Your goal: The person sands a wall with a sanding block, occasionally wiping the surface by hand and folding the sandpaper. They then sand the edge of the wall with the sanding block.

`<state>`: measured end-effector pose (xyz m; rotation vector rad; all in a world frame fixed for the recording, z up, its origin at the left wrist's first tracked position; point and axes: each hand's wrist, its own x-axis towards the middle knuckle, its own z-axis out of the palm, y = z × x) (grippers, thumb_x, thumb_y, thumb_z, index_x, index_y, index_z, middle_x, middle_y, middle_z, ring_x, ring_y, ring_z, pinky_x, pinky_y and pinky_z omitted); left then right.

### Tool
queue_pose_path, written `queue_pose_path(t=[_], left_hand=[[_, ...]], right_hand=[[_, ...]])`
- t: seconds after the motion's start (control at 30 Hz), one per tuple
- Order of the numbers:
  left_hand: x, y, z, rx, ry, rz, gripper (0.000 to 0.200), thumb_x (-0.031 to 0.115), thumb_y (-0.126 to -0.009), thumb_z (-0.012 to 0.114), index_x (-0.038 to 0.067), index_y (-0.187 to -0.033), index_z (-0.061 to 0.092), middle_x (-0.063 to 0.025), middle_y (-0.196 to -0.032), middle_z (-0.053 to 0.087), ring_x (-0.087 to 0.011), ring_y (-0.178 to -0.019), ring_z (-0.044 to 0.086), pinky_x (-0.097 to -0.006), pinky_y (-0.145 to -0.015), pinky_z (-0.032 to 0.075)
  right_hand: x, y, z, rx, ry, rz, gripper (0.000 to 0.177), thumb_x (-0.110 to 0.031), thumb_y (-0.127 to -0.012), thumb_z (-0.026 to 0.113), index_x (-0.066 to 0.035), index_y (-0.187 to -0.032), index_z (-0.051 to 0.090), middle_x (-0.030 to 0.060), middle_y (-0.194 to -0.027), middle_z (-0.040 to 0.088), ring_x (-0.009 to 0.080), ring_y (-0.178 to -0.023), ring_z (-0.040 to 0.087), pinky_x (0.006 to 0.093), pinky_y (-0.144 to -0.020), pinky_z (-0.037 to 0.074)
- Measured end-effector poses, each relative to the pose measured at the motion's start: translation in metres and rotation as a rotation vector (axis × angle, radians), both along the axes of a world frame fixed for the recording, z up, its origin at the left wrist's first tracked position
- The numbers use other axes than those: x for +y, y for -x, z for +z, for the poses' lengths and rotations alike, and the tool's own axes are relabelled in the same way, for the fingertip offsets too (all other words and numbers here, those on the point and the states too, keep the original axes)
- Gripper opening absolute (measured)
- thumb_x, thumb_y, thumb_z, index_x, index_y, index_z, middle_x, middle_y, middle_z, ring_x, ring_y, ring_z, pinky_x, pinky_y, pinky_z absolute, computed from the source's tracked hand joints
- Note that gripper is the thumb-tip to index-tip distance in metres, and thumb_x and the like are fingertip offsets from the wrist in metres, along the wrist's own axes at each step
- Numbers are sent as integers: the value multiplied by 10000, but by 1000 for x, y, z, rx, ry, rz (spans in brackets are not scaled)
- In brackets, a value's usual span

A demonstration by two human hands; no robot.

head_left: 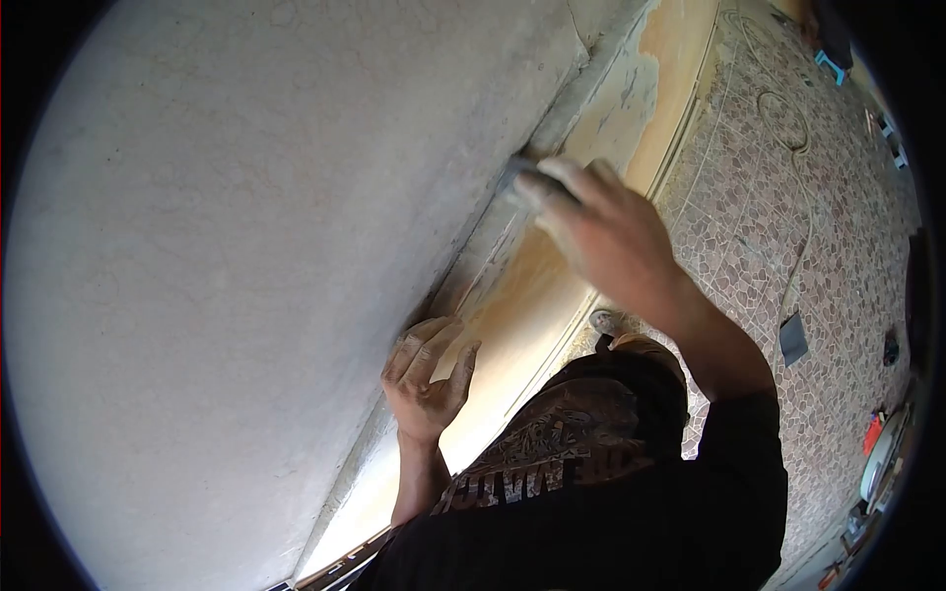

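My right hand (591,212) is closed around a dark, flat tool (527,175), blurred by motion, whose end meets the joint between the grey slab (246,246) and the narrow ledge (483,246) beside it. Lower down, my left hand (426,374) rests by the slab's edge, its fingers bent and apart, dusty, with nothing seen in them. Past the ledge runs a yellowish, worn surface (527,295) with peeling patches.
A stone-patterned floor (749,236) lies to the right, with a cable (810,197) looping across it and a dark square piece (793,340). A blue object (830,67) stands at the upper right; a red item (873,433) and a pale round container (880,468) sit lower right.
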<state>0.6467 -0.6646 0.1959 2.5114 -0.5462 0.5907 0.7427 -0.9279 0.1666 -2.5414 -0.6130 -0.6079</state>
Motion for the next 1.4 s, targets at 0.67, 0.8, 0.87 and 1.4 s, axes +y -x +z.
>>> queue_pose_path(t=[0.67, 0.8, 0.87, 1.4], left_hand=[[-8, -1, -2, -18, -36, 83, 271, 87, -771, 900, 97, -1015, 781, -59, -1020, 791, -245, -948, 764, -354, -806, 601], [-6, -3, -1, 29, 23, 8, 278, 92, -772, 899, 89, -1022, 777, -65, -1068, 784, -260, -1011, 757, -368, -848, 610], [-7, -4, 0, 45, 32, -16, 287, 94, -777, 897, 88, -1036, 772, -66, -1077, 781, -264, -1012, 756, -380, -859, 610], [-11, -8, 1, 33, 4, -34, 305, 92, -785, 889, 97, -1063, 764, -60, -1090, 777, -265, -1007, 752, -381, -852, 608]], right_hand=[[8, 19, 28, 141, 183, 260, 450, -117, -957, 675, -9, -1393, 644, 166, -1446, 607, 391, -1159, 624, 326, -683, 627], [-32, -21, 36, 137, 216, -107, 486, -98, -988, 624, -34, -1468, 583, 125, -1526, 556, 340, -1182, 620, 316, -696, 619], [-3, -4, 35, 144, 397, -101, 476, -120, -978, 631, -34, -1446, 613, 138, -1511, 573, 330, -1231, 592, 306, -702, 614], [22, 42, 25, 99, 141, 222, 491, -99, -949, 679, -62, -1435, 622, 162, -1477, 591, 318, -1097, 619, 305, -686, 599]])
